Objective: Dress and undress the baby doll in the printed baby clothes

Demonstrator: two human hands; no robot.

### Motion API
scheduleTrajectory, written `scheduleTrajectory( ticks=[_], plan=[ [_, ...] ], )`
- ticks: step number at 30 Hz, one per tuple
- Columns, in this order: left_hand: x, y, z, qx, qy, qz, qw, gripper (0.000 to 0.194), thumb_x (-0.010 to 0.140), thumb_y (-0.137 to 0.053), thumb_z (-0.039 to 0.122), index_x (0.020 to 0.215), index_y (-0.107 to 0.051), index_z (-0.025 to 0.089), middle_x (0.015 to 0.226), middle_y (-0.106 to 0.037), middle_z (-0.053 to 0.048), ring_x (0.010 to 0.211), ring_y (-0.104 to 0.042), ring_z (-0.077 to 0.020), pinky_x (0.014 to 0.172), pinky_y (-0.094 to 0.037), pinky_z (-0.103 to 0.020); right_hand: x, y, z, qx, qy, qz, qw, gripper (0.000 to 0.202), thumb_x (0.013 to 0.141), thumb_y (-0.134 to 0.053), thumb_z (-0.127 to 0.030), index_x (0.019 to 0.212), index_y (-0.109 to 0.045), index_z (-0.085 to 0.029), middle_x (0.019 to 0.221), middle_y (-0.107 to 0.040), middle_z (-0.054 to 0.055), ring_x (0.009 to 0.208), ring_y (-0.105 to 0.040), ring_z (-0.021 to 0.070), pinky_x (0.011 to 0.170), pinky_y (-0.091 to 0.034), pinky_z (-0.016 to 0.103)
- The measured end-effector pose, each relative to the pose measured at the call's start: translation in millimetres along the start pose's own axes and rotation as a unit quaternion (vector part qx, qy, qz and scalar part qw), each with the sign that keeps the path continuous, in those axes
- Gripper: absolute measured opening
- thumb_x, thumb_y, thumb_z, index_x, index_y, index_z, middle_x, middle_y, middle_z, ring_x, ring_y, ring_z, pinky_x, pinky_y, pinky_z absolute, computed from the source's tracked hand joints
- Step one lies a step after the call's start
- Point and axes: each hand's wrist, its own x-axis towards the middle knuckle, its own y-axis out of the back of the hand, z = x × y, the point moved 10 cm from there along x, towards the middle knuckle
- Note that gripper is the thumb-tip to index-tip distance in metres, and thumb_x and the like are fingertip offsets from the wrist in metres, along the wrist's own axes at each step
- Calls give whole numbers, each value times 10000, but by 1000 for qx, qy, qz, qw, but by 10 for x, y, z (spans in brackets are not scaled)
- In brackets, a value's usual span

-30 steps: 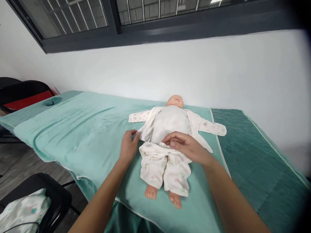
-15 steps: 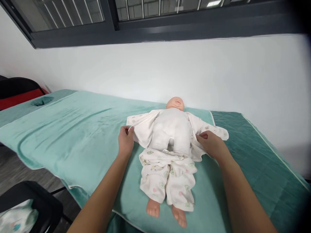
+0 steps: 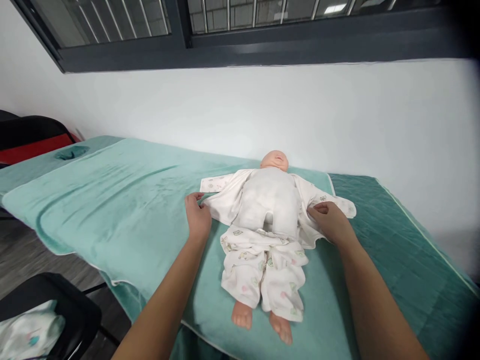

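A baby doll point(image 3: 275, 160) lies on its back, head toward the wall, with its white torso bare at the front. Its white patterned baby shirt point(image 3: 225, 202) is spread open, both sleeves stretched outward. My left hand point(image 3: 198, 216) pinches the corner of the shirt's front panel on the left, just below that sleeve. On the other side, my right hand point(image 3: 332, 222) has its fingers closed on the opposite panel beside the right sleeve. Printed baby trousers point(image 3: 264, 265) cover the doll's legs, their waistband below the crotch, and both feet stick out.
A light green sheet point(image 3: 123, 200) covers the massage bed, with a darker green quilted cover point(image 3: 390, 235) at the right. Behind stands a white wall point(image 3: 240, 110) under a dark window frame point(image 3: 300, 45). At lower left is a black chair point(image 3: 71, 305) bearing a folded printed cloth point(image 3: 32, 330).
The left shirt panel is drawn out to a point at my left hand, whose fingers have loosened slightly. My right hand stays at its panel. The whole view has shifted a little.
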Motion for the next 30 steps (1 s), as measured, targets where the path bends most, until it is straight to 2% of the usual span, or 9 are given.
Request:
scheduleTrajectory(
  ticks=[4,9,12,16,21,26,30],
  plan=[
    [-11,-19,83,23,-30,-11,999,302,737,-497,34,967,-563,218,1086,-524,-66,1087,-522,-222,834,-488,-355,20,-80,42,10,-15,-25,1000,411,697,-660,-460,999,-623,-183,959,-741,97,857,-677,236,711,-460,304],
    [-22,-60,111,47,-40,-30,998,245,763,-516,70,939,-581,227,1073,-546,-62,1089,-511,-226,873,-472,-374,-33,-103,-80,-31,21,-47,998,273,740,-612,-450,832,-685,-204,886,-750,78,821,-672,227,718,-444,309],
    [-24,-99,112,64,-44,-47,996,203,785,-518,107,928,-597,227,1054,-564,-64,1069,-514,-234,876,-465,-383,-66,-94,-137,-25,40,-45,998,260,739,-601,-443,812,-680,-206,846,-737,58,793,-658,216,708,-439,308],
    [-19,-126,93,79,-41,-57,994,177,788,-523,132,911,-609,226,1037,-583,-66,1045,-521,-241,868,-458,-383,-83,-8,-165,-10,43,-9,999,259,720,-592,-444,791,-643,-200,786,-703,44,732,-627,202,670,-424,308],
    [-14,-134,86,81,-39,-59,994,170,787,-518,130,888,-615,226,1012,-602,-62,1027,-529,-236,865,-450,-373,-109,155,-165,38,10,47,998,235,718,-575,-429,783,-589,-204,759,-670,46,686,-595,191,630,-411,301],
    [-21,-143,105,83,-36,-69,993,157,788,-512,131,866,-612,223,1000,-603,-58,1027,-523,-234,868,-442,-371,-58,250,-67,85,0,64,994,301,702,-622,-453,866,-572,-206,777,-642,25,662,-567,177,620,-411,296],
    [-23,-142,108,86,-37,-69,993,161,786,-510,130,866,-617,219,999,-606,-56,1009,-530,-227,865,-442,-364,-33,446,46,42,1,104,994,317,698,-609,-427,916,-608,-198,791,-632,27,649,-547,185,608,-388,305]
  ],
)
